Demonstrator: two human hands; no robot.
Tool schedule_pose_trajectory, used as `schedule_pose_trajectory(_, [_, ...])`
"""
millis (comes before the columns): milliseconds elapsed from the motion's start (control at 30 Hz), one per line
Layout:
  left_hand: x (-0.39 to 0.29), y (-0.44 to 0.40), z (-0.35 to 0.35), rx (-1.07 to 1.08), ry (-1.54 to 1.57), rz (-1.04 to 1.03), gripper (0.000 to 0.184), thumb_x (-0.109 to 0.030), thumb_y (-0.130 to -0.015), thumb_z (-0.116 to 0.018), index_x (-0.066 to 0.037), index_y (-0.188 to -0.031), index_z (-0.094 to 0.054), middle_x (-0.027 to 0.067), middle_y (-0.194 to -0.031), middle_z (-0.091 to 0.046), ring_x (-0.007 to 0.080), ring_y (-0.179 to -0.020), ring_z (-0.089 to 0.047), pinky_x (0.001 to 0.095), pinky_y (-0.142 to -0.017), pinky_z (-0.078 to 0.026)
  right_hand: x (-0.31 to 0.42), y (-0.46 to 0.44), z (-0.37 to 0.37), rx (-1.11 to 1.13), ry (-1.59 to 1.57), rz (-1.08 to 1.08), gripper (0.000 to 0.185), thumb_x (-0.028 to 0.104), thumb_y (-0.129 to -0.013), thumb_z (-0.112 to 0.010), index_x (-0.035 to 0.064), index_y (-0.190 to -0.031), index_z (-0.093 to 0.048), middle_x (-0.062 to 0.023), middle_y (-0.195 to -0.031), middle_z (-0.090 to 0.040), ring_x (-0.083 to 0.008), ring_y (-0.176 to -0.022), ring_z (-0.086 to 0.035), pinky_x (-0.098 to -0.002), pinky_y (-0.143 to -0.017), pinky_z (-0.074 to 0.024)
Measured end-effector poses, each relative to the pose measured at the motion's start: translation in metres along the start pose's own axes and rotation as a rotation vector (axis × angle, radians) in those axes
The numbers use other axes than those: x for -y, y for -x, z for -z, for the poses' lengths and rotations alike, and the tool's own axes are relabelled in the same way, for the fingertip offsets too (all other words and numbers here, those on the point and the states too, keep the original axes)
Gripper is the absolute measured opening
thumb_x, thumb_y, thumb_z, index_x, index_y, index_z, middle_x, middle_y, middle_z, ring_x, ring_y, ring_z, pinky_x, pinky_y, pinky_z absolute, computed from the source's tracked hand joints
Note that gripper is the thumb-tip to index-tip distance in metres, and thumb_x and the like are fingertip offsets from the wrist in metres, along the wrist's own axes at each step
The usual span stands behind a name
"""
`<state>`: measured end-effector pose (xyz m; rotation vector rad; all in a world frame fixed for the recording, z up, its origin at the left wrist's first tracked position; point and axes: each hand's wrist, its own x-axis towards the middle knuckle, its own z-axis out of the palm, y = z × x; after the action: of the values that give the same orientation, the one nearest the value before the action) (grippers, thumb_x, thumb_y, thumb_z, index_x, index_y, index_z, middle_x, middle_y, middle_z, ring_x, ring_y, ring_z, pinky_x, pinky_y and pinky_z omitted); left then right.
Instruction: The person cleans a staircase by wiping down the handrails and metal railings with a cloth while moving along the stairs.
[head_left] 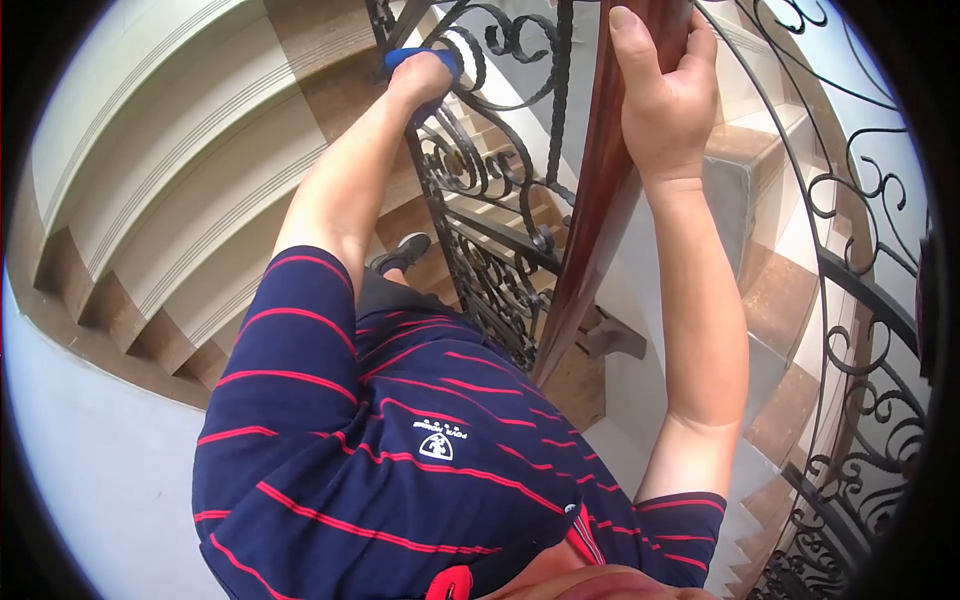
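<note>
My left hand is closed around a bunched blue cloth, against the black wrought-iron balusters of the stair railing. Most of those fingers are hidden by the back of the hand and the cloth. On the right, my right hand grips the reddish-brown wooden handrail, thumb on top and fingers curled over the far side. The handrail slopes down toward my body, with scrolled ironwork beneath it.
Curved stone steps with brown side bands rise on the left. More steps and another scrolled iron railing lie to the right. My dark shoe rests on a step below. A white wall borders the lower left.
</note>
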<state>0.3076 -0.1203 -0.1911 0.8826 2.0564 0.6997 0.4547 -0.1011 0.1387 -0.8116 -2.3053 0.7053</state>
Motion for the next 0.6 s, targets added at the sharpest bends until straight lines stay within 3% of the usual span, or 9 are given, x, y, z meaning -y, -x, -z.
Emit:
schedule_pose_trajectory(67, [0.002, 0.000, -0.003, 0.007, 0.010, 0.016, 0.043, -0.028, -0.098, -0.051, 0.005, -0.110, -0.077, 0.0306, -0.117, -0.073, 0.0424, -0.113, -0.072, 0.0470, -0.098, -0.056, -0.002, -0.001, -0.001, -0.012, -0.031, 0.024, 0.054, 0.036, -0.099, -0.073, -0.0027, -0.133, -0.057, -0.0114, -0.114, -0.068, -0.0197, -0.102, -0.065, -0.0339, -0.092, -0.0521])
schedule_pose_trajectory(167, [0.016, 0.003, -0.026, -0.078, 0.279, 0.139, 0.061, -0.050, -0.103, -0.046, 0.003, -0.111, -0.075, 0.0273, -0.107, -0.076, 0.0384, -0.103, -0.075, 0.0452, -0.090, -0.057, -0.002, -0.002, -0.001, -0.008, -0.048, 0.012, 0.056, 0.037, -0.099, -0.073, -0.0032, -0.134, -0.057, -0.0115, -0.115, -0.068, -0.0206, -0.103, -0.065, -0.0344, -0.093, -0.0522])
schedule_pose_trajectory(267, [0.036, 0.010, -0.046, -0.139, 0.326, 0.084, 0.065, -0.056, -0.101, -0.049, 0.005, -0.109, -0.073, 0.0248, -0.100, -0.076, 0.0354, -0.097, -0.075, 0.0441, -0.086, -0.057, -0.005, -0.001, -0.002, -0.026, -0.025, 0.073, 0.057, 0.038, -0.099, -0.073, -0.0031, -0.135, -0.057, -0.0117, -0.115, -0.068, -0.0215, -0.104, -0.066, -0.0348, -0.093, -0.0521])
schedule_pose_trajectory(300, [0.040, 0.013, -0.051, -0.170, 0.391, 0.123, 0.066, -0.060, -0.100, -0.052, 0.002, -0.101, -0.074, 0.0180, -0.087, -0.074, 0.0298, -0.082, -0.074, 0.0414, -0.073, -0.056, -0.005, -0.001, -0.002, -0.026, -0.019, 0.081, 0.057, 0.038, -0.099, -0.072, -0.0032, -0.135, -0.056, -0.0121, -0.115, -0.068, -0.0217, -0.104, -0.066, -0.0351, -0.094, -0.0521])
schedule_pose_trajectory(433, [0.078, 0.032, -0.089, -0.025, 0.546, 0.056, 0.057, -0.059, -0.103, -0.057, -0.007, -0.083, -0.070, 0.0061, -0.068, -0.064, 0.0201, -0.052, -0.059, 0.0368, -0.048, -0.046, -0.002, 0.000, 0.000, -0.034, -0.010, 0.047, 0.057, 0.037, -0.099, -0.073, -0.0033, -0.135, -0.056, -0.0127, -0.116, -0.069, -0.0220, -0.105, -0.066, -0.0354, -0.094, -0.0525])
schedule_pose_trajectory(533, [0.057, 0.081, -0.070, 0.077, 0.723, 0.077, 0.051, -0.055, -0.104, -0.060, -0.009, -0.085, -0.069, 0.0034, -0.068, -0.063, 0.0178, -0.050, -0.056, 0.0343, -0.045, -0.043, -0.002, 0.000, 0.000, -0.037, -0.052, 0.023, 0.055, 0.036, -0.098, -0.074, -0.0028, -0.134, -0.057, -0.0131, -0.115, -0.071, -0.0224, -0.104, -0.068, -0.0357, -0.093, -0.0534])
schedule_pose_trajectory(600, [0.048, 0.100, -0.062, 0.166, 1.031, 0.158, 0.047, -0.055, -0.104, -0.060, -0.010, -0.095, -0.070, 0.0032, -0.070, -0.064, 0.0187, -0.048, -0.056, 0.0327, -0.044, -0.043, -0.002, 0.000, 0.001, -0.040, -0.073, 0.038, 0.054, 0.035, -0.097, -0.075, -0.0021, -0.132, -0.058, -0.0137, -0.112, -0.073, -0.0233, -0.102, -0.070, -0.0361, -0.092, -0.0543])
